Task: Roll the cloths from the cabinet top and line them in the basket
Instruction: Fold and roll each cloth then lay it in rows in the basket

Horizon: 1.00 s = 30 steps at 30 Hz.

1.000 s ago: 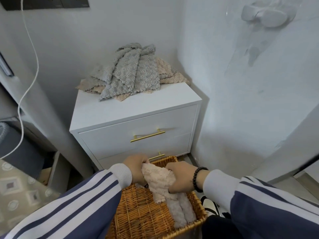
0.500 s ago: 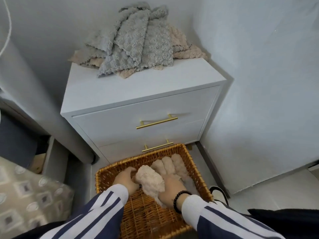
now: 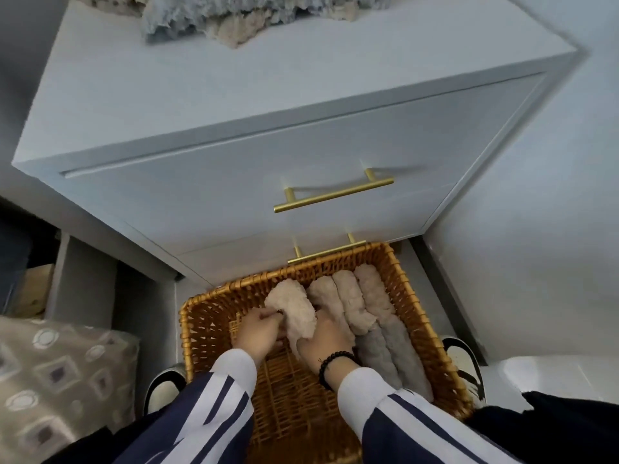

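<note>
A wicker basket [image 3: 204, 333] stands on the floor in front of the white cabinet [image 3: 234, 95]. Both hands hold a rolled beige cloth [image 3: 294, 313] low inside the basket. My left hand [image 3: 259, 333] grips its left side and my right hand [image 3: 326, 343] grips its right side. Several rolled cloths [image 3: 365, 306], beige and grey, lie side by side along the basket's right half, touching the held roll. A heap of unrolled grey and beige cloths [image 3: 214, 21] lies at the back of the cabinet top, cut off by the frame's top edge.
Two gold drawer handles [image 3: 333, 194] face me, the lower one just behind the basket's far rim. A wall [image 3: 536, 229] runs close on the right. A patterned cushion [image 3: 57, 373] lies at lower left. My shoes [image 3: 164, 390] flank the basket.
The view has tipped down and come closer to the basket. Both hands have lowered the beige roll from above the basket's rim to inside it, beside the lined-up rolls.
</note>
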Available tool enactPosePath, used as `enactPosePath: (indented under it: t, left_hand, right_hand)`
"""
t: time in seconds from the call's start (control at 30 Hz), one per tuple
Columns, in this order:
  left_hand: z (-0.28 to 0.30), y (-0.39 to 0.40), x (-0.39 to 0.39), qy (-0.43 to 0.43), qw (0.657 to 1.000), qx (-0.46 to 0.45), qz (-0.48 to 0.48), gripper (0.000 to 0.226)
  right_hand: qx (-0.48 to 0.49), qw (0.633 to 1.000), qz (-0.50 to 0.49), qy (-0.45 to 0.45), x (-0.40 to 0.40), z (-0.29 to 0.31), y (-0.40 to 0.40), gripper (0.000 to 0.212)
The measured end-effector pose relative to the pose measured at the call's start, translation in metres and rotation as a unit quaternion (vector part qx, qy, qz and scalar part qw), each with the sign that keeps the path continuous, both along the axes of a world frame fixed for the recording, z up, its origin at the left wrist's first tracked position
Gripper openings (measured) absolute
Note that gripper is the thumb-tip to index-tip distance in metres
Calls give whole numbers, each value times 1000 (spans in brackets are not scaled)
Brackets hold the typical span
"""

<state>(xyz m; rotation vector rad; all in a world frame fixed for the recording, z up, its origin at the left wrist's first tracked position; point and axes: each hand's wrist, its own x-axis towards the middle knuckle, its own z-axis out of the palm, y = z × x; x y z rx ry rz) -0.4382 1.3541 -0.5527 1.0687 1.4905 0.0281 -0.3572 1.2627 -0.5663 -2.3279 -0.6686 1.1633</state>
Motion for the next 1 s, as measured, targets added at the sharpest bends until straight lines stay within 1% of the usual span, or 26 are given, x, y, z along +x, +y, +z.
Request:
enactPosePath:
  t: [0.1, 0.13, 0.2, 0.23, 0.27, 0.37, 0.43, 0.5, 0.53, 0.57, 0.6, 0.63, 0.67, 0.7, 0.73, 0.8, 0.87, 0.93, 1.0]
  left_hand:
    - [-15, 3, 7, -18, 999, -35, 15, 11]
    - [-19, 3, 8, -27, 998, -49, 16, 16]
    - [-27, 5, 11, -40, 996, -78, 14, 41]
    - [-33, 4, 12, -45, 995, -93, 12, 51]
    - [-36, 4, 14, -50, 994, -102, 6, 56]
    - [-43, 0, 25, -61, 990, -126, -4, 60]
    - [-46, -2, 34, -61, 990, -125, -21, 60]
    - [-50, -2, 44, -63, 989, -124, -45, 59]
    - [-51, -2, 48, -59, 989, -119, -61, 61]
    - [-53, -3, 52, -55, 989, -116, -75, 66]
    - [-54, -4, 56, -47, 988, -114, -88, 72]
    - [-54, -5, 59, -42, 988, -110, -97, 76]
    - [-53, -6, 61, -38, 989, -106, -100, 77]
    - [-54, -6, 63, -38, 990, -96, -100, 79]
    - [-55, -7, 65, -34, 990, -83, -105, 83]
    - [-54, -9, 71, -18, 989, -48, -141, 97]
    - [-54, -15, 77, 13, 984, -7, -180, 105]
    - [-57, -25, 80, 55, 974, 42, -217, 105]
    - [-60, -33, 79, 77, 960, 103, -249, 94]
  right_hand:
    - [-16, 1000, -6, -4, -6, -21, 6, 33]
    - [-24, 1000, -7, 0, -8, -27, 7, 33]
    - [-35, 999, -19, 5, -11, -36, 8, 32]
    - [-36, 999, -27, 10, -12, -41, 8, 32]
    - [-34, 999, -37, 19, -13, -44, 7, 33]
    - [-17, 995, -77, 58, -16, -55, 0, 38]
    - [-5, 985, -155, 78, -21, -55, -9, 35]
    - [-16, 957, -270, 108, -26, -54, -21, 26]
    - [-28, 934, -331, 130, -29, -55, -26, 23]
    - [-35, 903, -398, 156, -30, -56, -31, 25]
    - [-30, 865, -462, 193, -32, -59, -34, 35]
    - [-9, 827, -516, 224, -32, -61, -36, 49]
    - [17, 799, -550, 242, -31, -64, -37, 58]
    - [47, 781, -567, 256, -29, -65, -36, 61]
    - [68, 779, -566, 262, -26, -67, -35, 59]
    - [94, 792, -547, 253, -19, -67, -30, 54]
    - [105, 801, -537, 244, -15, -67, -28, 51]
    - [91, 819, -519, 227, -16, -68, -29, 46]
    - [82, 842, -489, 211, -20, -70, -34, 42]
